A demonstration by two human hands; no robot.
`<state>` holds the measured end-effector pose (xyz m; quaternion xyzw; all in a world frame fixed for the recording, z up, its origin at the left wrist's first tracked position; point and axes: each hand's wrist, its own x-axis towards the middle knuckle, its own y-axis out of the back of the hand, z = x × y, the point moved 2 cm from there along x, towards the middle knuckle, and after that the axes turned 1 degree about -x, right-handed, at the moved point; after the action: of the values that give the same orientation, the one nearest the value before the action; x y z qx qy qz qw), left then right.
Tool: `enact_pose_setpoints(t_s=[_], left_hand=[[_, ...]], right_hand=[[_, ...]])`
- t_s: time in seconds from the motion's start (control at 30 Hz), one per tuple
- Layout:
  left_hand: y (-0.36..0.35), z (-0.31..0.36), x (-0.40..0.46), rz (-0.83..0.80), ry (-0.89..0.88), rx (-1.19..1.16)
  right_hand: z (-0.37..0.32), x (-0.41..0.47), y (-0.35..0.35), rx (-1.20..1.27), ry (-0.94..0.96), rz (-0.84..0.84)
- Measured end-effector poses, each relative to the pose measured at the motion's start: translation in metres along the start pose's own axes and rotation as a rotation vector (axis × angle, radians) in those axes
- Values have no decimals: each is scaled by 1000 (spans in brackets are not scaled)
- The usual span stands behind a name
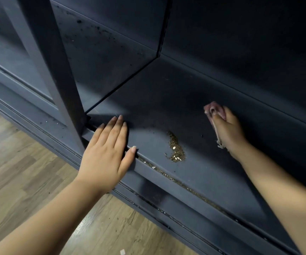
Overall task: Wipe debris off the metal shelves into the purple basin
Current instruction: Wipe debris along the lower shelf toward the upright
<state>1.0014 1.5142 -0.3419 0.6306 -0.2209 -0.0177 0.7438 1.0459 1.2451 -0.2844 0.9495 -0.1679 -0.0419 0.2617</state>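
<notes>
left hand point(105, 150) flat on shelf point(213, 177) front edge, fingers straight, together. right hand point(225, 126) clamped on pink cloth point(213, 109) mid-shelf. debris pile point(176, 150) near front edge, crumbs in lip: partly gathered, judged unfinished. purple basin not visible

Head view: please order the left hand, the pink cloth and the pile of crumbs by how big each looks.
1. Left hand, clearly largest, but also nearest the camera.
2. and 3. Pink cloth and pile of crumbs: they look alike, and the right hand hides part of the cloth, so I do not rank them.
</notes>
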Motion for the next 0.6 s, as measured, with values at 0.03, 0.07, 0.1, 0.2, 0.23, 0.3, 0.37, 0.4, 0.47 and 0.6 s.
enact_pose_setpoints(t_s=[0.03,0.07,0.1,0.2,0.23,0.3,0.37,0.4,0.47,0.6], left_hand=[[0,0,0,-1,3,-4],[0,0,0,0,6,-8],[0,0,0,1,7,-11],[0,1,0,5,7,-14],[0,1,0,4,7,-17],[-1,0,0,-2,6,-24],[-1,-1,0,-7,7,-27],[-1,-1,0,-7,8,-29],[-1,-1,-1,-5,9,-36],[-1,-1,-1,-2,7,-36]], right_hand=[[-2,4,-8,5,-7,-45],[-6,6,-19,17,-7,-104],[-14,7,-32,54,11,-167],[-44,-1,-68,148,109,-397],[-51,-6,-78,143,152,-465],[-58,-13,-93,110,188,-570],[-62,-20,-100,219,92,-691],[-61,-23,-99,273,44,-720],[-58,-29,-91,326,14,-746],[-49,-41,-81,314,48,-750]])
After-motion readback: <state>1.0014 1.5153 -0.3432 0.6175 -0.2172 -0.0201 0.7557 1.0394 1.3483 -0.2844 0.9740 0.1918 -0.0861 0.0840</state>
